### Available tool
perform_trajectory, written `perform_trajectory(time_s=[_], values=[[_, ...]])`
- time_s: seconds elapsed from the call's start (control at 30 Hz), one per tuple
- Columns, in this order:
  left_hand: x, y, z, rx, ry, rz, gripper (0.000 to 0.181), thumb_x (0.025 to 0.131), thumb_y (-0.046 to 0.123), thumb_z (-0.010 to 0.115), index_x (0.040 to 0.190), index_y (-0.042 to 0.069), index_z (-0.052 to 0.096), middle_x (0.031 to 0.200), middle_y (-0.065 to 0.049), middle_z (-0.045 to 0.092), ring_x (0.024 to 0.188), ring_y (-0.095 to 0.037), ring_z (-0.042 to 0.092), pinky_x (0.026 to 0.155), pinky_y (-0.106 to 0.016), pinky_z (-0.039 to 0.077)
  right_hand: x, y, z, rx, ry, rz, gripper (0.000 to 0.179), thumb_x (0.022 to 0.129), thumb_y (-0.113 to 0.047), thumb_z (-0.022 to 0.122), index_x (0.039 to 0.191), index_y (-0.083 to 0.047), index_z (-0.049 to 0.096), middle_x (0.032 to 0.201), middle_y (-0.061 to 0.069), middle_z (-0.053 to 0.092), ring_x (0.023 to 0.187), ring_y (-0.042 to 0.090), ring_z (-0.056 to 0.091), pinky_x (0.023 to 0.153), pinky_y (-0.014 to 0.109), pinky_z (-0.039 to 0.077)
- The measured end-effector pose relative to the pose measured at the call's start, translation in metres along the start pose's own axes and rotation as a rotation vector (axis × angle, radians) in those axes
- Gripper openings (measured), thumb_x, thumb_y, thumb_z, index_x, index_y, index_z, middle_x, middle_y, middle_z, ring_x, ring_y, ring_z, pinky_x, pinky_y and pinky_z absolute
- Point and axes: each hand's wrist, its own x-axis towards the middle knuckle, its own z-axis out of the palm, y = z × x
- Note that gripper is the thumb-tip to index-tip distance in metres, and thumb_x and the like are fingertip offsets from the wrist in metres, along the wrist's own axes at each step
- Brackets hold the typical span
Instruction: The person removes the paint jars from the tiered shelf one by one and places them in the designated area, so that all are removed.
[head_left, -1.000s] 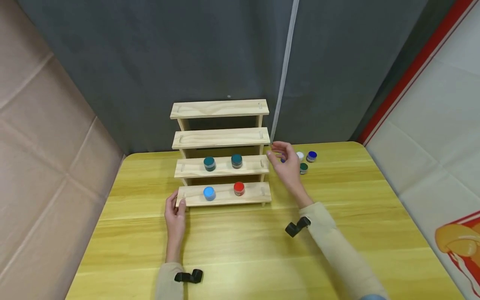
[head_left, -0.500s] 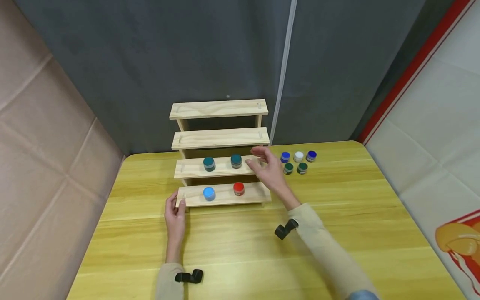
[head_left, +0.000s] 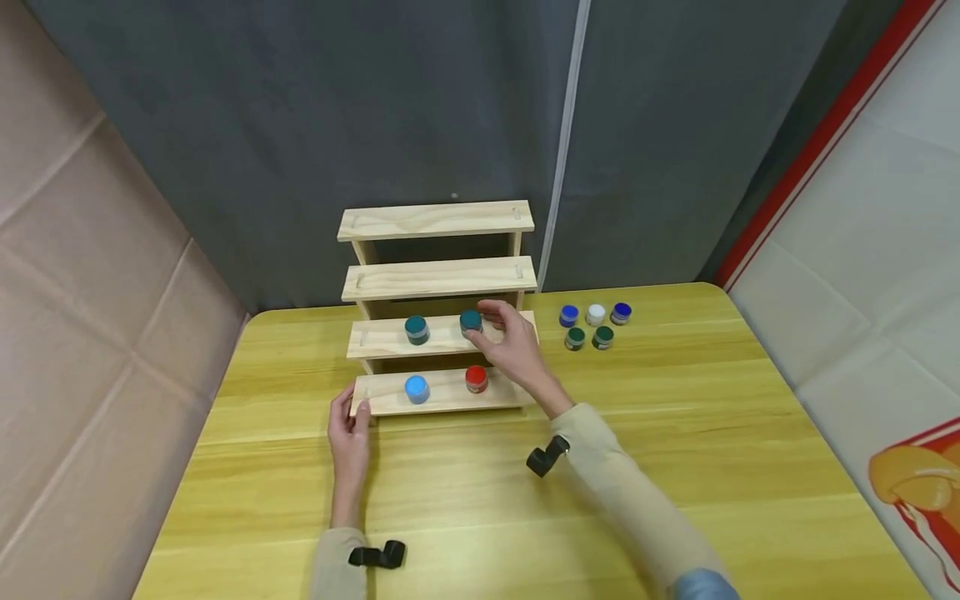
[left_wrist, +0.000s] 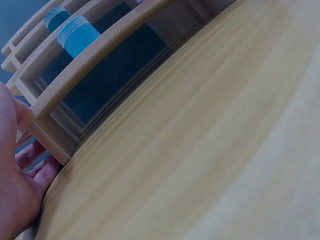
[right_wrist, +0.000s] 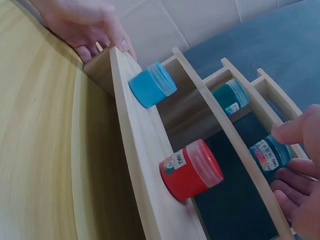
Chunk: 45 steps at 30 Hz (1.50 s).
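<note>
A four-step wooden display rack [head_left: 442, 278] stands at the back of the table. My left hand [head_left: 349, 437] grips the left end of its lowest step, thumb on top and fingers by the side support. On the second step, my right hand [head_left: 516, 348] pinches the right-hand teal paint jar [head_left: 470, 321], thumb on one side and fingers on the other; its label faces the right wrist camera [right_wrist: 265, 156]. Another teal jar [head_left: 416, 329] sits to its left. The lowest step carries a light blue jar [head_left: 417, 389] and a red jar [head_left: 476, 379].
Right of the rack, on the wooden table [head_left: 675, 400], stand several more jars: a blue jar [head_left: 568, 316], a white jar [head_left: 596, 314], a dark blue jar [head_left: 620, 313] and two green jars [head_left: 602, 337]. A grey curtain [head_left: 300, 150] hangs behind the rack.
My right hand has moved left from beside the loose jars to the second step and taken hold of the right-hand teal jar. My left hand has stayed on the rack's end.
</note>
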Motion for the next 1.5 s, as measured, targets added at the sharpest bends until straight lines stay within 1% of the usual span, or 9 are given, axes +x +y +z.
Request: perform_trajectory(time_s=[0.1, 0.17, 0.33, 0.4, 0.53, 0.83, 1.0, 1.27, 1.5], values=[[0.000, 0.000, 0.001, -0.005, 0.001, 0.004, 0.042, 0.105, 0.008, 0.050, 0.147, 0.001, 0.046, 0.147, -0.021, 0.053, 0.091, -0.003, 0.056, 0.075, -0.014, 0.049, 0.001, 0.002, 0.004, -0.031, -0.001, -0.012, 0.049, 0.091, -0.013, 0.076, 0.133, 0.002, 0.058, 0.133, 0.019, 0.063, 0.124, 0.032, 0.061, 0.108, 0.042, 0.049], [-0.002, 0.006, 0.001, -0.009, -0.004, -0.002, 0.043, 0.105, 0.006, 0.050, 0.147, -0.001, 0.045, 0.147, -0.023, 0.053, 0.090, -0.004, 0.056, 0.075, -0.016, 0.050, 0.002, 0.003, 0.006, -0.050, -0.002, -0.021, 0.048, 0.091, -0.012, 0.076, 0.133, 0.001, 0.058, 0.132, 0.019, 0.063, 0.122, 0.032, 0.062, 0.107, 0.042, 0.050], [-0.002, 0.007, 0.000, -0.012, -0.008, -0.012, 0.043, 0.104, 0.005, 0.050, 0.147, -0.001, 0.045, 0.147, -0.024, 0.053, 0.089, -0.004, 0.057, 0.075, -0.016, 0.050, 0.004, 0.002, 0.010, -0.089, -0.011, -0.016, 0.046, 0.091, -0.011, 0.075, 0.133, 0.000, 0.059, 0.129, 0.017, 0.064, 0.117, 0.030, 0.062, 0.106, 0.041, 0.050], [0.000, 0.000, 0.000, -0.010, -0.003, -0.008, 0.043, 0.105, 0.007, 0.050, 0.147, 0.001, 0.045, 0.147, -0.023, 0.053, 0.090, -0.003, 0.057, 0.075, -0.015, 0.050, 0.004, 0.001, 0.011, -0.097, -0.006, -0.014, 0.045, 0.091, -0.010, 0.075, 0.132, 0.000, 0.059, 0.128, 0.017, 0.065, 0.117, 0.030, 0.062, 0.105, 0.042, 0.050], [0.001, -0.001, 0.001, -0.011, 0.009, 0.000, 0.042, 0.104, 0.007, 0.051, 0.146, 0.000, 0.046, 0.145, -0.024, 0.054, 0.089, -0.003, 0.057, 0.075, -0.015, 0.050, 0.005, 0.002, 0.012, -0.103, 0.019, -0.036, 0.042, 0.091, -0.009, 0.074, 0.130, -0.001, 0.061, 0.124, 0.017, 0.067, 0.114, 0.030, 0.063, 0.102, 0.042, 0.052], [0.000, -0.001, 0.002, -0.015, 0.025, 0.014, 0.041, 0.104, 0.006, 0.051, 0.144, -0.002, 0.048, 0.142, -0.025, 0.056, 0.085, -0.004, 0.057, 0.073, -0.015, 0.049, 0.001, 0.010, 0.010, -0.090, 0.147, -0.128, 0.041, 0.086, -0.006, 0.079, 0.124, 0.001, 0.064, 0.117, 0.017, 0.070, 0.099, 0.030, 0.069, 0.089, 0.042, 0.058], [-0.001, 0.001, 0.001, -0.009, 0.011, 0.001, 0.042, 0.104, 0.007, 0.051, 0.146, 0.000, 0.047, 0.143, -0.023, 0.056, 0.085, -0.008, 0.057, 0.073, -0.016, 0.050, -0.002, 0.012, 0.001, -0.053, 0.182, -0.144, 0.041, 0.086, -0.004, 0.079, 0.123, 0.004, 0.063, 0.118, 0.020, 0.070, 0.101, 0.032, 0.069, 0.089, 0.043, 0.059], [0.000, -0.001, 0.001, -0.021, 0.016, -0.003, 0.042, 0.104, 0.006, 0.051, 0.145, -0.001, 0.046, 0.148, -0.024, 0.051, 0.095, -0.003, 0.056, 0.075, -0.014, 0.049, -0.005, 0.019, -0.011, 0.027, 0.285, -0.172, 0.043, 0.084, 0.000, 0.079, 0.124, 0.004, 0.064, 0.120, 0.021, 0.069, 0.103, 0.033, 0.066, 0.087, 0.047, 0.058], [0.001, -0.002, 0.002, -0.017, 0.023, 0.007, 0.042, 0.104, 0.007, 0.052, 0.145, -0.001, 0.047, 0.149, -0.024, 0.051, 0.100, -0.004, 0.056, 0.077, -0.012, 0.049, -0.007, 0.023, -0.025, -0.003, 0.386, -0.212, 0.042, 0.083, -0.002, 0.082, 0.121, 0.005, 0.066, 0.114, 0.020, 0.072, 0.102, 0.032, 0.066, 0.084, 0.047, 0.057]])
